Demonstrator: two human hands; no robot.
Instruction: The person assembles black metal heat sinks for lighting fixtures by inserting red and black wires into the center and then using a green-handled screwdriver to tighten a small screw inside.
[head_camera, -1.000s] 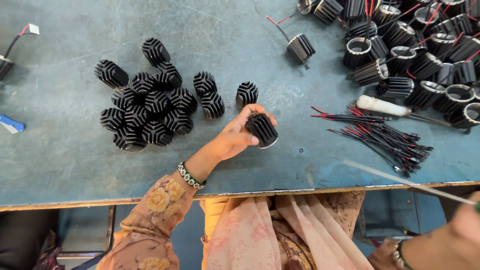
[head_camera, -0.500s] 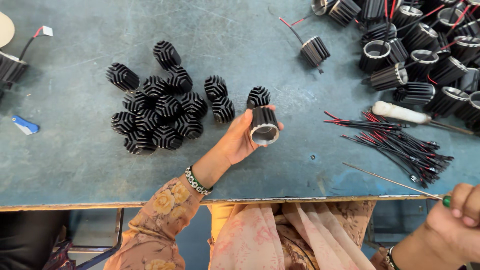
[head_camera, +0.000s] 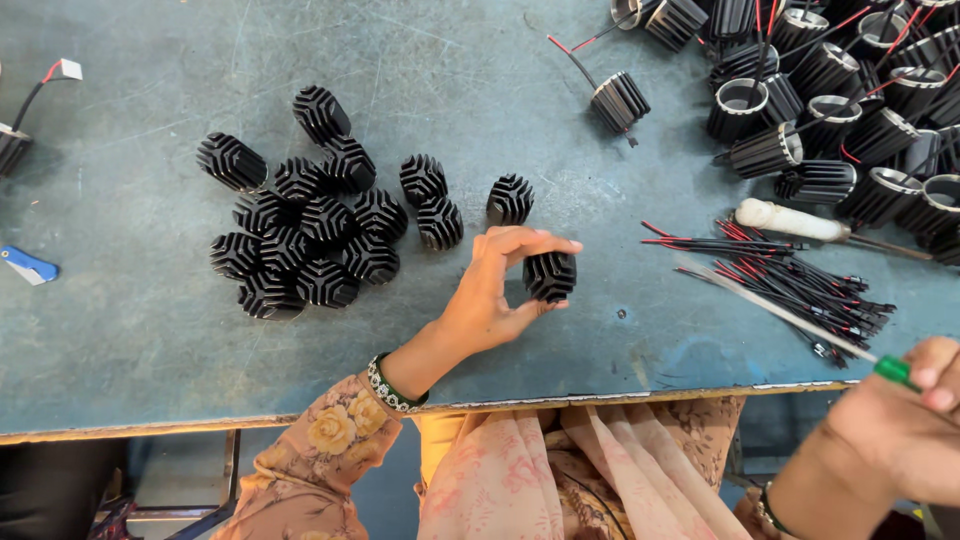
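A scuffed blue-grey worktable (head_camera: 150, 320) fills the view from above, its near edge running across the lower part of the picture just above the seated person's patterned lap. The widest bare stretches of tabletop lie at top centre and along the near left, between the parts and the edge.

At the top right corner, running off the picture's edge, a heap of wired black housings with metal rings (head_camera: 850, 120) crowds the table; one wired housing (head_camera: 620, 101) lies apart from it, toward the centre. Left of centre sits a tight cluster of black finned heat sinks (head_camera: 300, 225), with three more standing just beside it to the right. Below the heap, a bundle of red and black wires (head_camera: 800, 280) fans toward the right, and a white-handled tool (head_camera: 795, 221) lies just above the bundle.

The left hand (head_camera: 490, 300) reaches over the near edge and grips one black finned heat sink (head_camera: 550, 276) between thumb and curled fingers, holding it near the table's front, between the cluster and the wires. The right hand (head_camera: 900, 430), at the lower right and off the table's edge, is closed on the green handle of a thin screwdriver (head_camera: 780, 315) whose shaft slants up over the wires. A small blue clip (head_camera: 30, 266) lies at the far left.
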